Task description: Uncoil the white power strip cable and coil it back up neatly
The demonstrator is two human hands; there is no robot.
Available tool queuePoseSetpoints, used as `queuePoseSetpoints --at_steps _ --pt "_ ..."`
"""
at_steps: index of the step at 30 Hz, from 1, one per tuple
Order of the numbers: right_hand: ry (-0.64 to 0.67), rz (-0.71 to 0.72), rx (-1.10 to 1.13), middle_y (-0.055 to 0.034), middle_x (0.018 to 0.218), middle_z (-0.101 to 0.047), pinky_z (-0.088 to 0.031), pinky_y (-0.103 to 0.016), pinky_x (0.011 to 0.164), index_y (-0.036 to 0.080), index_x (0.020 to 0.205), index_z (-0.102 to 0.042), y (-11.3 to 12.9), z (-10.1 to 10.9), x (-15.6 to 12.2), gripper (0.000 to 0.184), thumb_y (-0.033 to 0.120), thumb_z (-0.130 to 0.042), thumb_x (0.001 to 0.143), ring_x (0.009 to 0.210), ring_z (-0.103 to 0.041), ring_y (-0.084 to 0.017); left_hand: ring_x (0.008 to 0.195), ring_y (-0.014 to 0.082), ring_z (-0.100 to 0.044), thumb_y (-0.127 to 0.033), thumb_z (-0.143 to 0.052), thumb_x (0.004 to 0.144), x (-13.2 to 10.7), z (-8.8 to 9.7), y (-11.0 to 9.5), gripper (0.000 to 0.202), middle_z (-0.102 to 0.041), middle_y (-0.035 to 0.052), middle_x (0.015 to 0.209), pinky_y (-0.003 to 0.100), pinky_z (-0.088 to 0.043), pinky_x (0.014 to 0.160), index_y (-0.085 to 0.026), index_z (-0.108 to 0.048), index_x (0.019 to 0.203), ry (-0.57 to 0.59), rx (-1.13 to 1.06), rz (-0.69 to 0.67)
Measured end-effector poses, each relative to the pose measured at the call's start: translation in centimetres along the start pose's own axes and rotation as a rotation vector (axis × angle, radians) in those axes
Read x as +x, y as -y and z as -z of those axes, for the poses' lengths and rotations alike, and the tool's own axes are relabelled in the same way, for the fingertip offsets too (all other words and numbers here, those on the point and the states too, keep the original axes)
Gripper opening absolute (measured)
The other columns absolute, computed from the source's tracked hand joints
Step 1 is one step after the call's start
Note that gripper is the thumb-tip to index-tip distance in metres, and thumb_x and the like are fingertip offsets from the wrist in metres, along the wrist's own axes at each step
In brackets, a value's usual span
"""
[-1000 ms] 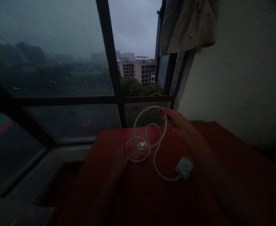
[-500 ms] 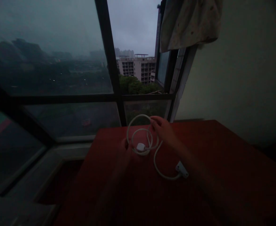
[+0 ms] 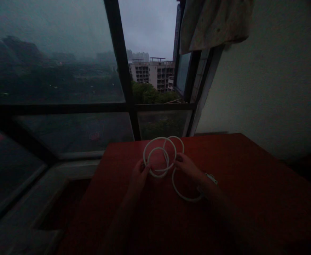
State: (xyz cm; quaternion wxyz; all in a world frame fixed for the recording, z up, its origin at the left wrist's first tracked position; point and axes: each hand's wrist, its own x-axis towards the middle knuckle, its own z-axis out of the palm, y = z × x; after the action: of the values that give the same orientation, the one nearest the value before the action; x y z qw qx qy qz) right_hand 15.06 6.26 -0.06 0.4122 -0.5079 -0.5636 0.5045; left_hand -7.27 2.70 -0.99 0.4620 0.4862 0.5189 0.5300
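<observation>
A white cable (image 3: 159,152) lies in several loops on a dark red table (image 3: 251,184). My left hand (image 3: 139,173) pinches the left side of the coiled loops. My right hand (image 3: 188,167) grips the cable on the right side of the coil. From there a further loop of the cable curves down and round to a small white square socket block (image 3: 211,177), which peeks out just behind my right wrist. The room is very dim, so the fingers show only in part.
A large dark-framed window (image 3: 126,85) stands just beyond the table's far edge, with buildings outside. A pale cloth (image 3: 213,24) hangs at the upper right. A plain wall (image 3: 272,81) borders the table on the right. A sill (image 3: 73,159) runs left of the table.
My right hand has brought its raised loop down and left onto the coil, making the loops smaller. My left hand has closed on the coil's left side. The socket block has slid nearer my wrist.
</observation>
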Motion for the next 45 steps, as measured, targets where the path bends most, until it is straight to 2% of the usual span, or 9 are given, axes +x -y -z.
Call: queuePoseSetpoints --at_steps 3,11,17,20,24,30,36,39,45 --pt "-0.054 -0.016 0.025 0.0007 0.076 -0.061 -0.05 -0.027 0.055 0.019 0.084 -0.053 0.6 -0.3 0.0 0.017 0.026 -0.06 0.07 0.066 -0.059 -0.014 0.086 0.0215 -0.065 -0.039 -0.063 0.074 -0.2 -0.1 -0.2 0.04 -0.068 0.0083 0.094 0.034 -0.052 0.076 -0.014 -0.056 0.106 0.002 -0.032 0.0" --pt "-0.25 0.265 -0.05 -0.0007 0.084 -0.06 -0.048 -0.025 0.056 0.019 0.106 -0.054 5.9 1.4 0.8 0.03 0.035 -0.05 0.08 0.06 -0.056 -0.011 0.086 0.0215 -0.064 -0.035 -0.061 0.074 -0.8 -0.3 -1.2 0.028 -0.066 0.0067 0.092 0.034 -0.052 0.076 -0.016 -0.059 0.095 -0.05 0.094 -0.043" --pt "-0.176 0.112 0.256 0.0025 0.07 -0.058 -0.039 -0.02 0.048 0.016 0.098 -0.061 8.3 2.4 -0.2 0.034 0.039 -0.059 0.073 0.055 -0.052 -0.009 0.085 0.021 -0.062 -0.035 -0.057 0.076 -0.6 0.0 -1.1 0.029 -0.065 0.0062 0.093 0.034 -0.05 0.078 -0.016 -0.059 0.099 -0.094 0.163 -0.055" --pt "-0.107 0.043 0.361 0.0034 0.068 -0.056 -0.034 -0.019 0.046 0.016 0.096 -0.062 7.2 2.6 -1.9 0.034 0.039 -0.063 0.071 0.055 -0.051 -0.008 0.091 0.0211 -0.06 -0.037 -0.056 0.078 -0.6 0.6 -1.7 0.032 -0.064 0.0063 0.1 0.034 -0.048 0.082 -0.018 -0.059 0.104 -0.153 0.138 -0.1" --pt "-0.188 0.001 0.372 0.004 0.071 -0.057 -0.037 -0.02 0.047 0.019 0.097 -0.06 4.3 1.7 -4.3 0.034 0.041 -0.065 0.072 0.055 -0.052 -0.009 0.09 0.0198 -0.059 -0.042 -0.055 0.08 -1.1 1.1 -3.6 0.032 -0.065 0.0037 0.099 0.031 -0.047 0.083 -0.02 -0.06 0.104 -0.181 0.097 -0.119" --pt "-0.198 -0.052 0.414 -0.0005 0.084 -0.061 -0.051 -0.028 0.063 0.021 0.097 -0.056 1.4 -3.5 -6.4 0.03 0.044 -0.06 0.076 0.072 -0.061 -0.016 0.101 0.0221 -0.058 -0.044 -0.053 0.083 -2.2 1.6 -6.1 0.036 -0.066 0.0027 0.109 0.03 -0.045 0.087 -0.024 -0.062 0.111 -0.153 0.258 -0.156" --pt "-0.002 -0.159 0.521 -0.0026 0.097 -0.066 -0.054 -0.034 0.074 0.022 0.096 -0.058 -0.1 -8.3 -7.2 0.032 0.037 -0.068 0.069 0.087 -0.064 -0.02 0.093 0.0216 -0.061 -0.036 -0.054 0.083 -3.5 2.8 -5.1 0.028 -0.068 0.0033 0.101 0.03 -0.046 0.083 -0.024 -0.065 0.106 -0.014 0.437 -0.283" --pt "0.078 -0.272 0.524 -0.0011 0.085 -0.067 -0.054 -0.034 0.071 0.02 0.087 -0.059 -0.7 -9.2 -8.0 0.03 0.034 -0.071 0.063 0.076 -0.066 -0.019 0.092 0.0233 -0.062 -0.035 -0.057 0.08 -4.8 2.7 -4.2 0.03 -0.068 0.0037 0.102 0.031 -0.048 0.08 -0.024 -0.064 0.107 -0.036 0.456 -0.222" --pt "0.056 -0.353 0.614 -0.0008 0.081 -0.064 -0.053 -0.028 0.064 0.019 0.086 -0.057 -0.7 -9.6 -9.9 0.033 0.04 -0.071 0.065 0.07 -0.067 -0.015 0.1 0.0249 -0.061 -0.04 -0.056 0.081 -5.8 2.6 -2.9 0.042 -0.066 0.006 0.111 0.034 -0.047 0.085 -0.024 -0.054 0.12 -0.067 0.459 -0.119"
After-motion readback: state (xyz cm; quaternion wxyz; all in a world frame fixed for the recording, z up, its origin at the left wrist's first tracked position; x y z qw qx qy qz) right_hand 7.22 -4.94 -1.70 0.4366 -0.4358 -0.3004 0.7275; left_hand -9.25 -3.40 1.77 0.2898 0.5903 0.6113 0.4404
